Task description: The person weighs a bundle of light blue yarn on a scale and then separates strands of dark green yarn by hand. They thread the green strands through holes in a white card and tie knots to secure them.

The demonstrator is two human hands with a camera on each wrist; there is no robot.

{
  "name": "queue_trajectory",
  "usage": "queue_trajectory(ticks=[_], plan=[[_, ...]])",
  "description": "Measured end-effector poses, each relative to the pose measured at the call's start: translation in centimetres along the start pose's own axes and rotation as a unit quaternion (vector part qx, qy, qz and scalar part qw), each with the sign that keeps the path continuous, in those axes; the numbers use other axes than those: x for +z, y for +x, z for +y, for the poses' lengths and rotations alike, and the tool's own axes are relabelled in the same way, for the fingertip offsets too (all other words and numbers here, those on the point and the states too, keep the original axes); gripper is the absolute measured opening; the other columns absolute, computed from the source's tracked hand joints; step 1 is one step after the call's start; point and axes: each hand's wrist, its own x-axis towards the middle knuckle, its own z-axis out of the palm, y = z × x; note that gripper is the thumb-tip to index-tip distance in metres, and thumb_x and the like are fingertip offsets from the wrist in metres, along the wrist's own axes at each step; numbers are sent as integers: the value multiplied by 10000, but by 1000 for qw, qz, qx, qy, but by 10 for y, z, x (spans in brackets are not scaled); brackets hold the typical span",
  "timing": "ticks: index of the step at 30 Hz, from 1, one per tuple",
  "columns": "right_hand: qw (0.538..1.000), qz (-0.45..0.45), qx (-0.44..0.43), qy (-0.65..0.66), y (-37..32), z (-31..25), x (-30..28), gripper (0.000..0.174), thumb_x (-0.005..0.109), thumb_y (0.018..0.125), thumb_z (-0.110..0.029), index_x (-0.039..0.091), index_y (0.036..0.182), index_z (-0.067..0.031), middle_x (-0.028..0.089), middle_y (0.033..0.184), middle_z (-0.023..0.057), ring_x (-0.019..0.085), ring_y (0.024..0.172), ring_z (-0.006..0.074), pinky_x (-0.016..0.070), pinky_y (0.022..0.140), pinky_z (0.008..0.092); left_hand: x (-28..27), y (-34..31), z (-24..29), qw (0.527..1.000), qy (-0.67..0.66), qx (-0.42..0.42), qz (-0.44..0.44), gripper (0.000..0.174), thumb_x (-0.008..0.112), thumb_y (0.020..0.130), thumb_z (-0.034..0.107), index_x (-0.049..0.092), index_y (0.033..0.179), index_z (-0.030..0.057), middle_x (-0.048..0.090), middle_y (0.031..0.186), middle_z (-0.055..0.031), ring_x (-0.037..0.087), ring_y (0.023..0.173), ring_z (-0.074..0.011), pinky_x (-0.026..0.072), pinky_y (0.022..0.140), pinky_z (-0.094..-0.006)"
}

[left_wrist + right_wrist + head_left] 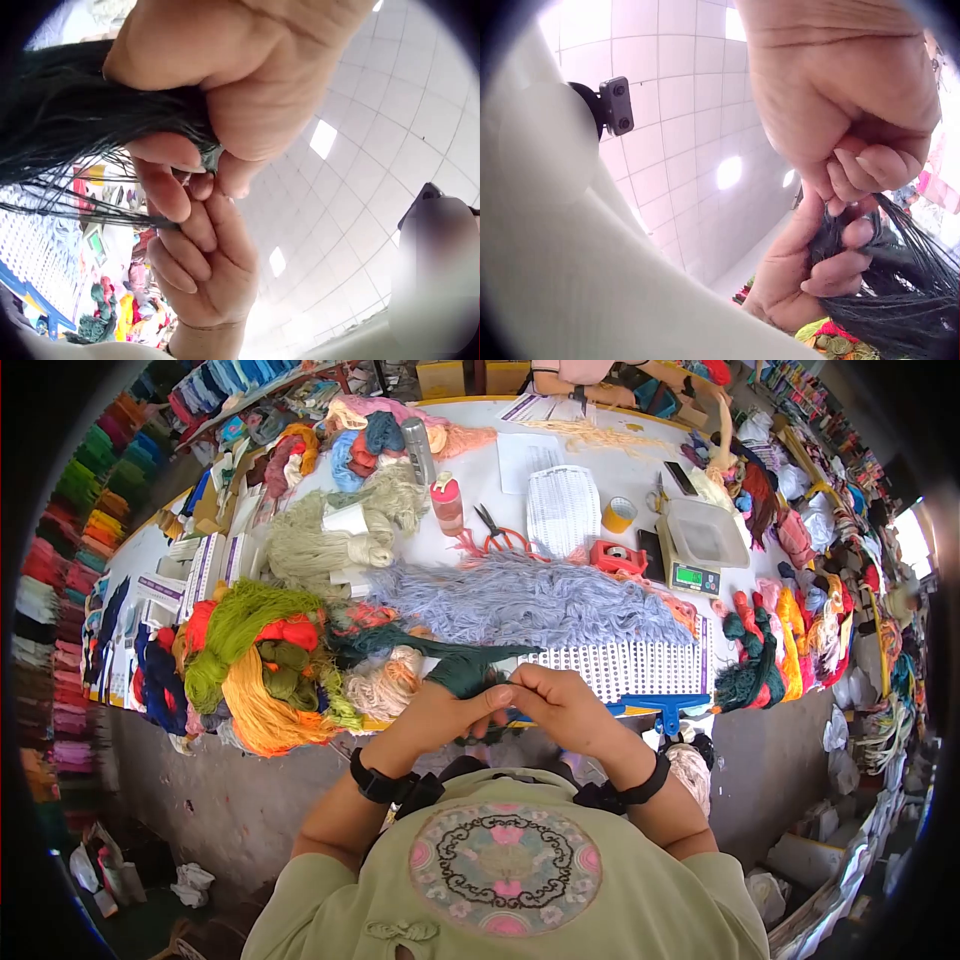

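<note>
A hank of dark green yarn [465, 673] runs from the table's near edge into my left hand [440, 718]. That hand grips the bundle near its end, thumb on top, and the left wrist view shows the yarn [67, 112] fanning out beyond the fingers. Meeting it at the fingertips, my right hand [568, 708] has its fingers curled and pinches a few thin strands. In the right wrist view these strands [904, 217] hang from under the right hand [832, 90], while the left hand [791, 262] holds the thicker bundle below.
Pale blue yarn [530, 605] lies across a white perforated board [620, 670]. A blue bracket [665, 705] juts from the near edge. Multicoloured hanks [265, 670] pile up on the left. Orange-handled scissors [500, 538], a pink bottle [447, 505] and a scale [695, 578] stand farther back.
</note>
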Motion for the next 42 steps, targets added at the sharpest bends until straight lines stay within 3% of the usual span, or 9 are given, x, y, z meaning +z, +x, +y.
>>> queue_trajectory(ticks=[6, 12, 14, 20, 28, 32, 37, 40, 42], plan=[[998, -27, 43, -27, -10, -7, 4, 107, 544, 939, -113, 580, 886, -27, 582, 755, 37, 528, 722, 91, 435, 611, 271, -21, -9, -4, 994, -77, -7, -79, 221, 603, 920, 219, 613, 837, 15, 513, 615, 20, 414, 464, -58, 289, 422, -204], [906, 203, -321, -187, 3, 6, 23, 117, 505, 957, -138, 544, 897, -46, 612, 816, 87, 590, 693, 174, 469, 620, 335, -6, -3, -27, 948, -271, -72, -150, 277, 617, 909, 286, 635, 858, 13, 537, 633, 4, 422, 449, -48, 266, 406, -190], [930, 106, -99, 339, -12, 12, 34, 125, 466, 986, -166, 516, 933, -64, 590, 758, 59, 583, 696, 161, 480, 630, 321, -10, -2, -17, 949, -247, -80, -176, 293, 605, 915, 296, 637, 906, 5, 621, 718, -35, 430, 446, -46, 263, 398, -182], [831, 240, -14, 501, -43, 67, -28, 131, 488, 984, -221, 523, 938, -104, 391, 595, -40, 317, 510, 56, 323, 480, 217, -78, 10, -45, 943, -310, -113, 41, 250, 572, 935, 278, 614, 923, 32, 669, 818, -93, 348, 432, -27, 266, 405, -167], [938, 320, 130, -12, -111, 245, -147, 140, 474, 981, -135, 521, 855, -95, 379, 658, -56, 348, 564, 39, 290, 484, 213, -230, 0, -123, 814, -501, -37, 292, 187, 468, 991, 223, 533, 1007, 48, 455, 689, 29, 355, 506, -50, 309, 431, -188], [818, 251, 228, -464, -162, 271, -247, 203, 424, 960, -251, 520, 924, -76, 607, 801, 247, 584, 751, 472, 445, 614, 537, -317, -32, -148, 816, -392, -1, 424, 189, 443, 1000, 217, 534, 1011, 52, 420, 685, 41, 346, 524, -52, 294, 436, -197], [612, 482, 342, -526, -203, 291, -385, 269, 369, 974, -302, 550, 993, -104, 638, 821, 198, 619, 753, 417, 486, 659, 509, -263, -11, -89, 806, -199, 117, 545, 128, 503, 949, 139, 567, 986, 35, 407, 656, 54, 316, 496, -43, 255, 431, -192], [650, 359, 127, -658, -152, 329, -378, 250, 370, 966, -252, 551, 964, -81, 612, 805, 152, 620, 767, 353, 492, 674, 445, -157, 59, -77, 860, -336, 28, 384, 197, 581, 902, 159, 623, 1035, 20, 371, 566, 75, 289, 458, -17, 215, 401, -188], [857, 341, 273, -273, -84, 333, -311, 243, 406, 948, -235, 563, 1011, -59, 621, 803, 181, 614, 800, 360, 457, 680, 450, -100, 104, -112, 897, -370, -63, 234, 300, 610, 897, 203, 609, 1134, 19, 607, 770, -2, 310, 471, -14, 221, 400, -175]])
